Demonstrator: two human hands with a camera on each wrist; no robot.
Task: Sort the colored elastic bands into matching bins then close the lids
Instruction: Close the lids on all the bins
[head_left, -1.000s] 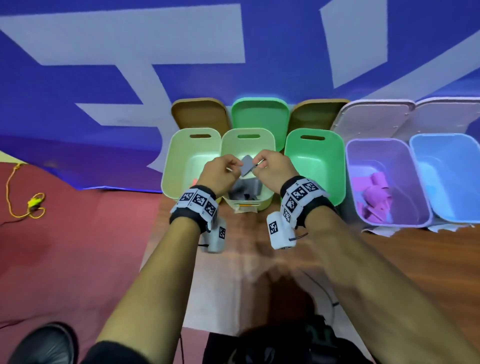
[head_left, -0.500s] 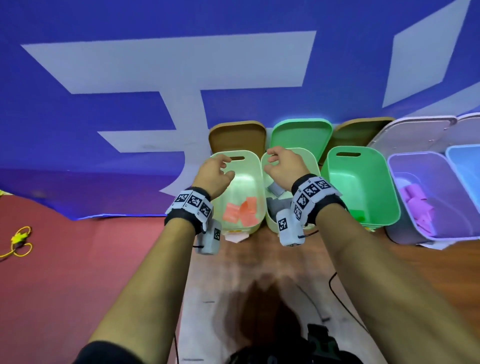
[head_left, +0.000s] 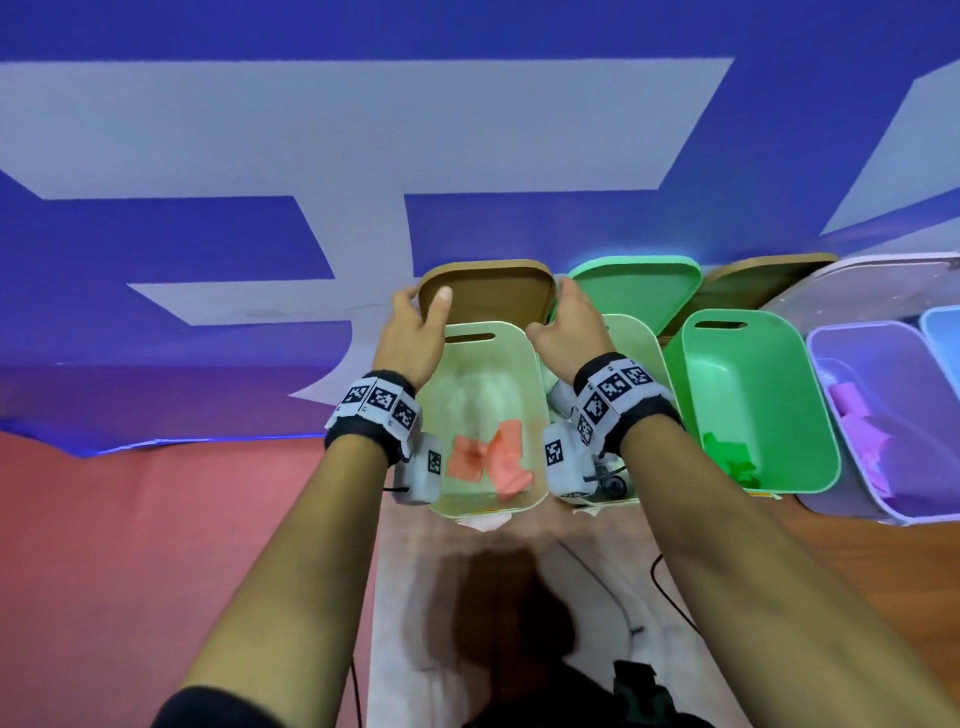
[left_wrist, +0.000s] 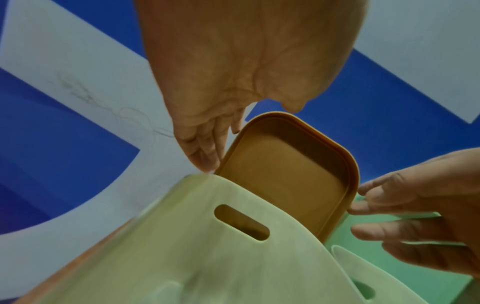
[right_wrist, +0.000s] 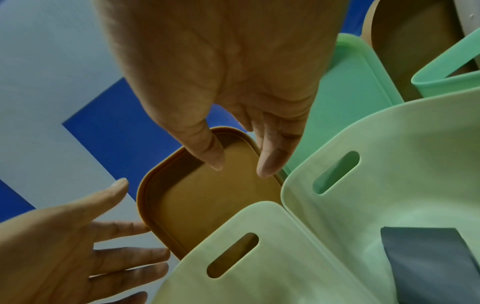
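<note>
hands (head_left: 488, 332) flank rounded brown lid (head_left: 488, 291)

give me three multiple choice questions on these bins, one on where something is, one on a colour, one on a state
1. Where is the brown lid that both hands reach for?
A. behind the leftmost pale bin
B. inside the purple bin
C. on the floor

2. What colour are the bands in that leftmost bin?
A. blue
B. salmon pink
C. black

3. What state is that bin in?
A. lid shut
B. tipped over
C. open, lid not yet on

Answers:
1 A, the lid stands up behind the bin's slotted back wall, with the left hand and right hand at its two sides.
2 B, the head view shows salmon pink pieces on its floor.
3 C, its inside is in plain view.
</note>
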